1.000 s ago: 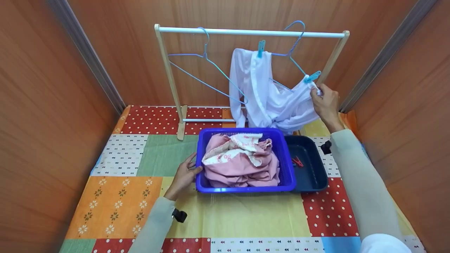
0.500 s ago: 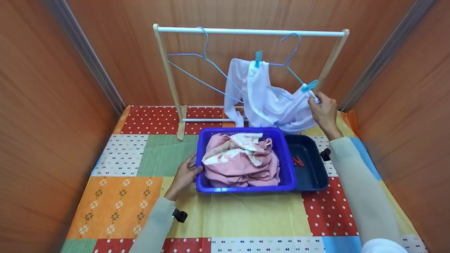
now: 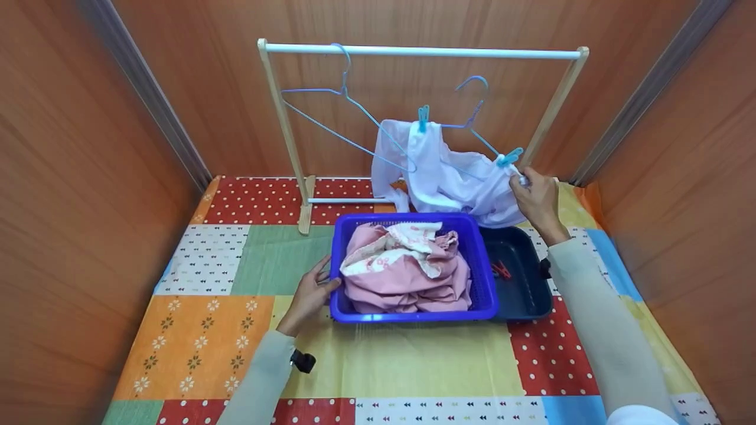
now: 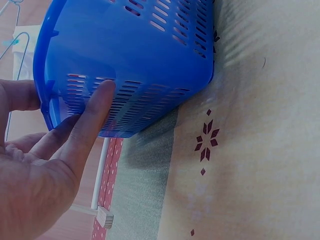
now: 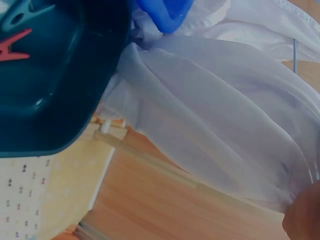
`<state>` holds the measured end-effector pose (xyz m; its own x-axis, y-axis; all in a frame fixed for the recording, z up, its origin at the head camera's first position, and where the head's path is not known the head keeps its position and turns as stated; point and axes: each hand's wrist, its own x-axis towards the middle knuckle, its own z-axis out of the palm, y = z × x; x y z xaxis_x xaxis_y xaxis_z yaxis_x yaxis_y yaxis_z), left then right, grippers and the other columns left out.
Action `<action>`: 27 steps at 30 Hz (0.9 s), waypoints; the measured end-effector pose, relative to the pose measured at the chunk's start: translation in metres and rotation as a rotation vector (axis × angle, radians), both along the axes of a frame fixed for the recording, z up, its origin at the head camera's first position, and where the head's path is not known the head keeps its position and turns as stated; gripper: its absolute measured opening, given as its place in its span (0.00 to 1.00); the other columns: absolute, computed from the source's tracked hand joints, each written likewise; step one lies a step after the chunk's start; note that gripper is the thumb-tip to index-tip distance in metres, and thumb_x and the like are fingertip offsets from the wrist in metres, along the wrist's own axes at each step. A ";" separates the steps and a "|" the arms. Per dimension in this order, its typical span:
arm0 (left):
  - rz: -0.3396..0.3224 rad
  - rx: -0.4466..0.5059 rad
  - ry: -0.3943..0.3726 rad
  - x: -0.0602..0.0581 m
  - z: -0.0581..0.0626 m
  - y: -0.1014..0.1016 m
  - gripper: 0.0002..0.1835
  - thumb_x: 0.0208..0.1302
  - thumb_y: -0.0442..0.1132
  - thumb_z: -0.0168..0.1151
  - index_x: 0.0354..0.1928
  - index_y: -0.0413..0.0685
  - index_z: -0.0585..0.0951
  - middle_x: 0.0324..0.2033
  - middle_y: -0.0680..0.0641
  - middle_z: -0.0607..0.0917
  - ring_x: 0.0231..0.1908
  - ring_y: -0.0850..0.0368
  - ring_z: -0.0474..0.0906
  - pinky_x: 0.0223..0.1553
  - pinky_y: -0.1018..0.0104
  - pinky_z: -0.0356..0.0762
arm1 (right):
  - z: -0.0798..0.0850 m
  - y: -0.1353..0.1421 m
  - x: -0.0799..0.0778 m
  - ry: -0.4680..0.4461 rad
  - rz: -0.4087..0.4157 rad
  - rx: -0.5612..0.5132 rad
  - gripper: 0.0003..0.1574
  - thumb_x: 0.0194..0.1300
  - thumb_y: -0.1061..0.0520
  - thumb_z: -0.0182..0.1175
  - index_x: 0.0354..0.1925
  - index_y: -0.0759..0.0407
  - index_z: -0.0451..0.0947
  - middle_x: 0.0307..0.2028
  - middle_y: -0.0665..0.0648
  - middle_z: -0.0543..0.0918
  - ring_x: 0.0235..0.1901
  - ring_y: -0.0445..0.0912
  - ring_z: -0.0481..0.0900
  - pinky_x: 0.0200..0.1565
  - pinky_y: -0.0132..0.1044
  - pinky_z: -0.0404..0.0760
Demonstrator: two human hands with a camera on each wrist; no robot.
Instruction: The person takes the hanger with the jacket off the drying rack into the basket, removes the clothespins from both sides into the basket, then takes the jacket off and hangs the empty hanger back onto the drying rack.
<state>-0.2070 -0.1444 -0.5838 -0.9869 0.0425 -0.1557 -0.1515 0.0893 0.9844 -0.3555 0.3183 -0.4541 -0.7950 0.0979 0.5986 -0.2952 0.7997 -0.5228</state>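
The white garment point(image 3: 430, 171) and its hanger point(image 3: 476, 112) now sit lower than before, below the rail point(image 3: 413, 51). The right hand point(image 3: 538, 198), nearer, pinches the garment's right end; from this grip it runs leftward, behind the basket point(image 3: 413, 317), which the left hand point(image 3: 307, 298) seems to hold.

Wood-grained panels enclosed the space on three sides, with a reddish-brown back wall point(image 3: 401, 20) meeting a left wall point(image 3: 65, 189) and a right wall point(image 3: 679, 195) at grey corner strips, one on the left point(image 3: 155, 88) and one on the right point(image 3: 647, 82). A patchwork cloth point(image 3: 283, 260) spread between them in plain green, yellow and blue, dotted red, flowered orange and white with small printed motifs. Creases crossed its yellow section, and orange fabric point(image 3: 589, 200) bunched in the far right corner. Shade darkened the left wall's lower edge.
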 end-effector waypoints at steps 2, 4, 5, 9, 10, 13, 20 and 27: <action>-0.002 -0.008 0.004 0.000 -0.001 0.000 0.37 0.66 0.30 0.59 0.76 0.49 0.58 0.60 0.31 0.78 0.50 0.38 0.84 0.39 0.49 0.85 | -0.003 -0.001 0.002 0.001 0.005 0.014 0.16 0.63 0.53 0.56 0.25 0.64 0.75 0.14 0.57 0.67 0.18 0.54 0.66 0.23 0.41 0.57; -0.008 -0.013 0.006 -0.001 -0.001 -0.001 0.37 0.67 0.31 0.58 0.76 0.48 0.58 0.61 0.30 0.77 0.51 0.37 0.83 0.40 0.49 0.85 | -0.006 -0.003 0.004 -0.006 0.016 0.025 0.16 0.64 0.53 0.56 0.27 0.64 0.77 0.15 0.60 0.71 0.19 0.55 0.68 0.24 0.42 0.58; -0.010 -0.018 0.003 -0.001 -0.002 -0.001 0.37 0.67 0.31 0.58 0.76 0.48 0.57 0.61 0.30 0.76 0.52 0.37 0.83 0.41 0.49 0.85 | -0.007 -0.003 0.004 -0.014 0.024 0.031 0.16 0.64 0.53 0.56 0.28 0.64 0.77 0.16 0.61 0.72 0.19 0.56 0.69 0.25 0.42 0.59; -0.016 -0.022 -0.009 -0.001 -0.001 -0.003 0.37 0.68 0.32 0.58 0.76 0.49 0.56 0.62 0.31 0.76 0.52 0.38 0.83 0.41 0.49 0.85 | -0.012 -0.007 0.005 -0.053 0.044 0.049 0.17 0.66 0.51 0.56 0.34 0.64 0.81 0.22 0.66 0.81 0.23 0.59 0.75 0.27 0.46 0.64; -0.014 -0.021 -0.013 -0.002 -0.001 -0.003 0.37 0.67 0.32 0.58 0.76 0.49 0.57 0.61 0.31 0.76 0.51 0.38 0.83 0.41 0.49 0.85 | -0.013 -0.008 0.006 -0.070 0.049 0.049 0.17 0.66 0.50 0.56 0.36 0.64 0.81 0.23 0.66 0.82 0.25 0.60 0.76 0.28 0.47 0.66; -0.013 -0.017 -0.011 -0.002 -0.001 -0.002 0.37 0.67 0.31 0.58 0.76 0.50 0.57 0.60 0.32 0.78 0.49 0.39 0.85 0.39 0.49 0.85 | -0.015 -0.010 0.007 -0.116 0.062 0.053 0.18 0.67 0.49 0.55 0.39 0.62 0.82 0.29 0.67 0.84 0.30 0.62 0.79 0.32 0.51 0.70; -0.005 -0.029 -0.007 -0.001 -0.002 -0.001 0.37 0.66 0.32 0.59 0.76 0.51 0.59 0.60 0.32 0.79 0.49 0.41 0.85 0.40 0.48 0.85 | -0.024 -0.013 0.011 -0.161 0.107 0.069 0.19 0.70 0.49 0.53 0.44 0.63 0.81 0.34 0.67 0.86 0.31 0.59 0.80 0.35 0.51 0.75; -0.010 -0.007 0.015 -0.002 -0.003 -0.002 0.38 0.66 0.31 0.59 0.76 0.50 0.59 0.59 0.32 0.79 0.46 0.42 0.86 0.37 0.51 0.86 | -0.035 -0.015 0.014 -0.130 0.126 0.092 0.16 0.69 0.51 0.56 0.42 0.62 0.82 0.30 0.67 0.85 0.28 0.60 0.79 0.33 0.53 0.74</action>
